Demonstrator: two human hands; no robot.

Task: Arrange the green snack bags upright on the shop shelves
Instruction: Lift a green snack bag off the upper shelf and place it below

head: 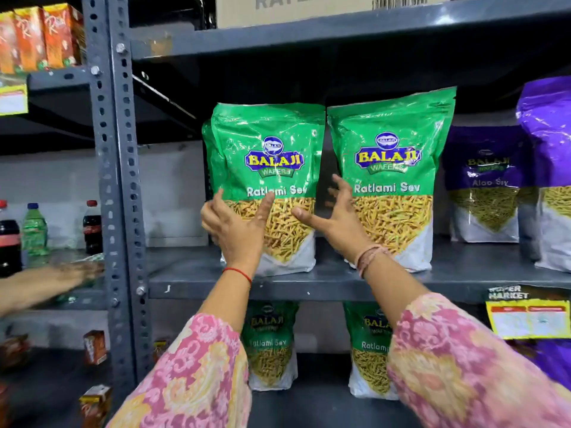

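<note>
Grey steel shelving [309, 287]: slotted upright post at left, shelf boards running right; the middle shelf is carrying the front bags.
Cardboard carton [309, 9]: sitting on the top shelf, partly out of view, lettering cut off.
Purple snack bags [485, 183]: standing upright at the right of the middle shelf, one further back and one nearer at the frame edge.
Left green bag [272, 149]: "Ratlami Sev" pouch standing upright on the middle shelf, another green bag showing just behind its left edge.
Right green bag [391, 168]: same pouch, standing upright just beside the left one, top corners almost touching.
Lower green bags [270, 344]: two more standing upright on the shelf below, partly hidden by the sleeves.
Sleeves [197, 375]: pink and yellow floral cloth covering both forearms.
Left hand [236, 230]: spread wide, palm lying against the lower front of the left green bag, thumb reaching up toward the printed name; not gripping.
Right hand [336, 211]: fingers splayed, reaching into the gap between the two bags, touching the left edge of the right bag; not clasping it.
Other person's hand [61, 278]: blurred, reaching across the neighbouring shelf at left.
Drink bottles [92, 227]: standing on that neighbouring shelf.
Juice cartons [52, 35]: orange packs lining the upper left shelf.
Price label [530, 319]: yellow tag hanging at the shelf edge, right.
</note>
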